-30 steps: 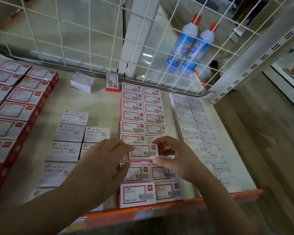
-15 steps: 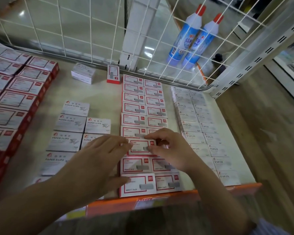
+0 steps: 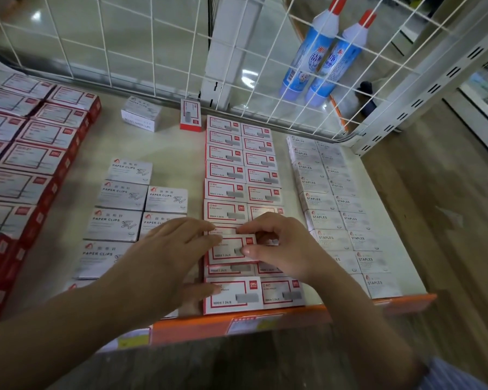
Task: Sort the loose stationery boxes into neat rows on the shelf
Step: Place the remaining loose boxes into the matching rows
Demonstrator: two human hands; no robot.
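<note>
A red-and-white staple box (image 3: 228, 250) lies on top of the two-column row of matching boxes (image 3: 225, 170) in the middle of the shelf. My right hand (image 3: 282, 244) pinches its right end between thumb and curled fingers. My left hand (image 3: 169, 257) lies flat with straight fingers touching the box's left edge. Grey paper-clip boxes (image 3: 120, 194) sit in a looser group to the left. One red box (image 3: 190, 114) stands upright at the back, next to a loose grey box (image 3: 141, 114).
Grey staples boxes (image 3: 333, 201) fill two columns on the right. Larger red boxes (image 3: 26, 159) are stacked on the far left. A white wire grid (image 3: 152, 52) backs the shelf, with two blue glue bottles (image 3: 324, 52) behind it. An orange price strip (image 3: 265, 319) edges the front.
The held box has come down from slightly above the row onto the boxes beneath it. Both hands stayed at its ends. The camera has moved closer.
</note>
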